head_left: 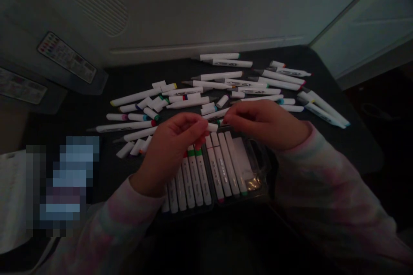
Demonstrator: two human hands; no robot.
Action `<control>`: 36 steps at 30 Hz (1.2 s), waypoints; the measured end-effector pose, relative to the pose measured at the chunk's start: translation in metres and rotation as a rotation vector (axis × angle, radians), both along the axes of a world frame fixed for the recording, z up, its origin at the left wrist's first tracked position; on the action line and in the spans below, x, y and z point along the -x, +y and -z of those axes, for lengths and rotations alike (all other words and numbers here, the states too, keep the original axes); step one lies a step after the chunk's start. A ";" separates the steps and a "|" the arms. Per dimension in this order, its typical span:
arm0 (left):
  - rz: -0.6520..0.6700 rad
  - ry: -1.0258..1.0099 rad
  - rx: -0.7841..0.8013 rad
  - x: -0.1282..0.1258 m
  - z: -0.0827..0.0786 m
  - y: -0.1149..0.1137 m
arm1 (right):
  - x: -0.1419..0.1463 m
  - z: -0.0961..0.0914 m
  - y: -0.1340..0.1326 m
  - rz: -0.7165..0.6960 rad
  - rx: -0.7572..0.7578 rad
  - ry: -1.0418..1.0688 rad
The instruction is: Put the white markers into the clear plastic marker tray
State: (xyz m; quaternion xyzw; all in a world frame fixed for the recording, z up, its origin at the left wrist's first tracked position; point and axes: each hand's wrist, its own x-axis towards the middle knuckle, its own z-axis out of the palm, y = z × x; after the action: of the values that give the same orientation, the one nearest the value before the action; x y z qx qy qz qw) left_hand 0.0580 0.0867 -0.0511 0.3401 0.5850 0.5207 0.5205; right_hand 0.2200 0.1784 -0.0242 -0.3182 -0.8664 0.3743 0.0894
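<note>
Marker case [258, 189] sits closest to me | left hand [171, 150] and right hand [264, 124] each pinch an end of one white marker [213, 127] right above it | looks like light, stiff, slick plastic to me, I'd grip the barrel, not the cap | loose markers [193, 103] scattered further back on table [355, 146]

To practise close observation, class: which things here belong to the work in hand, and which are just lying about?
In hand: left hand, right hand, the marker pinched between them, the case beneath, its row of markers.
Lying about: scattered markers and loose caps on the dark table; colour chart at far left.
</note>
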 end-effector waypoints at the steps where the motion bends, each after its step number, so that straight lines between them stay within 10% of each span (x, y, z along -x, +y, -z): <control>1: 0.044 0.025 -0.004 0.000 -0.001 -0.001 | 0.000 0.000 0.001 -0.021 -0.024 -0.098; 11: 0.817 0.948 -0.397 -0.011 0.001 -0.018 | 0.002 -0.003 -0.006 -0.056 -0.115 -0.396; 36: 0.605 1.207 -0.749 -0.022 -0.001 -0.036 | 0.002 0.008 -0.019 -0.066 -0.158 -0.483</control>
State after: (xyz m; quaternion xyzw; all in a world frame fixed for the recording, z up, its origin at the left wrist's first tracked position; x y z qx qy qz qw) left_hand 0.0799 0.0511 -0.0497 0.8636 0.4338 0.2436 0.0811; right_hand 0.2180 0.1594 -0.0325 -0.3618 -0.8991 0.2214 -0.1080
